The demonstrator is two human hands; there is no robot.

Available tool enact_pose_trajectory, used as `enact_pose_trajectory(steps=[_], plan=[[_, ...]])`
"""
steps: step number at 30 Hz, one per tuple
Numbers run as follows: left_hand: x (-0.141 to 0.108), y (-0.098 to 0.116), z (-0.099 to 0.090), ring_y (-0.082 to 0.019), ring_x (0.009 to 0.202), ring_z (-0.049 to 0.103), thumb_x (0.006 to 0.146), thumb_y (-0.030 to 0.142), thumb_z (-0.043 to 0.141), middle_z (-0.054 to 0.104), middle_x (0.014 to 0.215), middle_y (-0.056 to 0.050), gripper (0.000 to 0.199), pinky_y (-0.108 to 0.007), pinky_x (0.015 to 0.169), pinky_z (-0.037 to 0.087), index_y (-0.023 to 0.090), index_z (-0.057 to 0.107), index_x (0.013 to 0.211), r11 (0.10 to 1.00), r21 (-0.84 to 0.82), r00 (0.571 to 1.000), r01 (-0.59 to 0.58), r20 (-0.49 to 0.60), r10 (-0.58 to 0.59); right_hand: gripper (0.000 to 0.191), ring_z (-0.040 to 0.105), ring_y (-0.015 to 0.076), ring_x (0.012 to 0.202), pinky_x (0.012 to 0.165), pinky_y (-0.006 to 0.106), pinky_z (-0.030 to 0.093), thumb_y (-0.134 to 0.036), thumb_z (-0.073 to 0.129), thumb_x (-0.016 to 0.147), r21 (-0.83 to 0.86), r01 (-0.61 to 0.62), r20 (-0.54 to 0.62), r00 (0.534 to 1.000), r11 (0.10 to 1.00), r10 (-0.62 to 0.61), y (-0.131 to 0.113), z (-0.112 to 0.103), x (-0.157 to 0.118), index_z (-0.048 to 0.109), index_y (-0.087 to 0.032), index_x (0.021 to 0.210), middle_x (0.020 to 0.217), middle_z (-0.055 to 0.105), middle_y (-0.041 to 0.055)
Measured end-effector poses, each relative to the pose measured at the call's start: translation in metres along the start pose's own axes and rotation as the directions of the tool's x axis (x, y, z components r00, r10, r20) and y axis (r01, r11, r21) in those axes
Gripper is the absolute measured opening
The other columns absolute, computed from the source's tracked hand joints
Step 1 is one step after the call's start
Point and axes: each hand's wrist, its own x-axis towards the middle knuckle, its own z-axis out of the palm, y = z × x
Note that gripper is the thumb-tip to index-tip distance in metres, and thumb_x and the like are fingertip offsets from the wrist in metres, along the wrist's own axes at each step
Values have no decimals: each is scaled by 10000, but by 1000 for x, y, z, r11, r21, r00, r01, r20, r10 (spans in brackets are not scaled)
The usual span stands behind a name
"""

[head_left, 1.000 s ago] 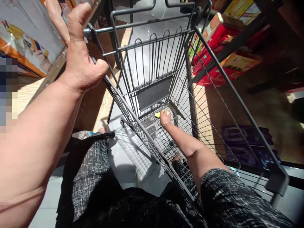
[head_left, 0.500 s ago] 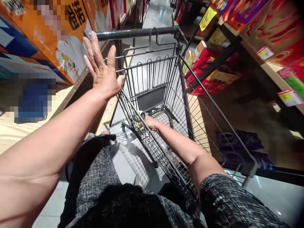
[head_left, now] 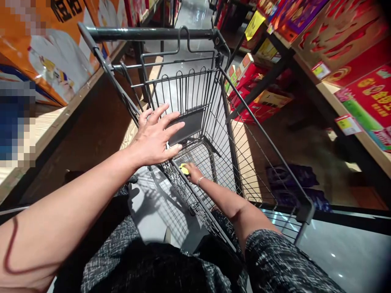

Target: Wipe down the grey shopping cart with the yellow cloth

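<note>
A grey wire shopping cart [head_left: 259, 122] stands tilted across the view in front of me, its handle bar at the far end. My left hand [head_left: 160, 132] is open with fingers spread, above the cart's near side rim and partly over the dark plastic panel [head_left: 191, 126]; whether it touches the rim I cannot tell. Inside the basket, low by the near side wall, my right hand [head_left: 194, 173] has its fingers closed on a small yellow-and-black thing [head_left: 184, 169]. Its kind is too small and too covered to make out. A bracelet circles the right wrist.
Wooden-edged shelving [head_left: 76, 89] with large orange boxes [head_left: 58, 53] runs along the left. On the right, shelves hold red gift boxes [head_left: 372, 93], price tags [head_left: 348, 125] and dark purple packages [head_left: 290, 177] low down. A tiled aisle floor [head_left: 197, 20] continues beyond the cart.
My left hand has come down from beside the handle bar to above the side rim. My right hand, with the yellow-and-black thing, is slightly lower in view. The view has shifted a little right.
</note>
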Motion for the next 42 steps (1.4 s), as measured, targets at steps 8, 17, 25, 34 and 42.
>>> enact_pose_trajectory(steps=[8,17,25,34,42], plan=[[3,1,-3,-387,1470,294,851,586,515,522,1491,-21,531,-605,1172,132,333,618,1307,999,17,998,-35,44,34,415,402,358,1255,957,489,419,-121,501,906,-566,-248,-97,967,787,235,91,-107,-11,621,-230,1289,1341,503,165],[20,-21,3,-354,1470,295,816,504,472,530,1482,10,497,-591,1155,206,328,641,1250,997,37,998,-69,15,68,511,330,381,1281,973,547,316,-207,303,984,-658,-393,-617,770,642,-161,68,-248,5,401,-194,1485,1407,458,201],[36,-45,10,-395,1431,293,768,539,554,558,1437,16,510,-631,1157,194,321,680,1211,999,-50,1000,-9,0,9,659,577,238,989,862,357,469,-283,600,879,-440,-351,-190,936,827,296,99,-133,5,342,-132,1466,1210,578,165],[45,-59,18,-404,1450,130,727,647,587,484,1495,124,641,-630,1217,30,358,648,1296,968,-251,999,20,41,-10,550,282,374,1404,1058,526,368,-378,386,993,-494,-367,-148,929,788,340,115,-57,-3,359,-271,1532,1644,229,117],[47,-52,12,-408,1442,232,684,471,576,499,1493,51,602,-667,1173,158,330,688,1258,993,-113,998,20,59,-14,676,366,315,1306,1031,422,401,-433,469,972,-371,-481,-152,876,794,459,130,-43,5,221,-347,1595,1625,223,101]])
